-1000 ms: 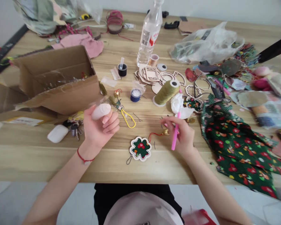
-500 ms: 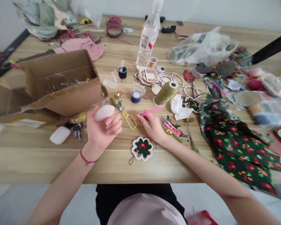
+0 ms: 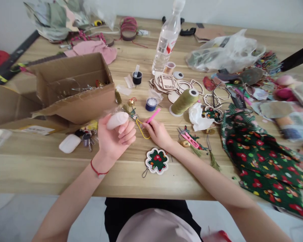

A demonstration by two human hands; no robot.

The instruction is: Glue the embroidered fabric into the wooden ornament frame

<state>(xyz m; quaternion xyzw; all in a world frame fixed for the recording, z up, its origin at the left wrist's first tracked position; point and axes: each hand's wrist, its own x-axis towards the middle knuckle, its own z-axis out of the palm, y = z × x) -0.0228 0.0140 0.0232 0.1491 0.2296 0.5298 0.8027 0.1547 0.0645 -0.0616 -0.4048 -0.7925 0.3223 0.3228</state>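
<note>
My right hand (image 3: 157,132) is closed on a slim pink-handled tool (image 3: 153,116), its handle slanting up and its working tip hidden by the fingers. Beside those fingertips lies a yellow cord loop (image 3: 144,134), joined to a charm with a gold bell (image 3: 131,102) and an olive tassel. My left hand (image 3: 116,136) is raised palm up with curled fingers; its thumb seems wrapped in a white cover (image 3: 118,120). What the left fingers hold, if anything, is not clear. Below both hands lies a flower-shaped wooden pendant (image 3: 157,161) with green floral fabric and a dark loop.
An open cardboard box (image 3: 75,104) stands at left, with a white case (image 3: 70,144) and keys in front. Behind are a blue-rimmed bead pot (image 3: 151,104), an olive thread spool (image 3: 184,102), wooden shapes (image 3: 168,82) and a water bottle (image 3: 168,38). Green floral fabric (image 3: 262,168) spreads at right.
The pink tool has tipped from nearly level to steeper, and my right hand has come to the yellow loop. My left hand keeps its pose. The whole view has shifted slightly.
</note>
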